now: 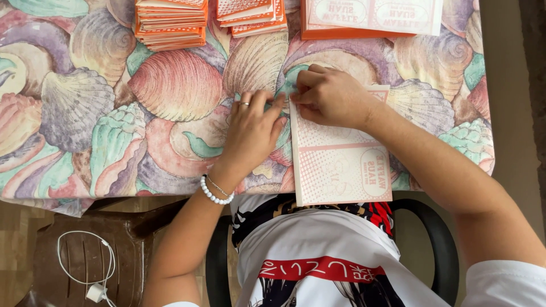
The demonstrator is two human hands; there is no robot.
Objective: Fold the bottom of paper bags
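Currently both hands, left hand (250,128) and right hand (333,96), pinch the upper left corner of a flat cardboard sheet (341,165) at frame centre on the counter (85,102). Folding step; the next move likely calls for a firm crease.

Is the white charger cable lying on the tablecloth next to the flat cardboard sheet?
No, the white cable lies on the brown plastic chair below the table edge, apart from the cardboard sheet.
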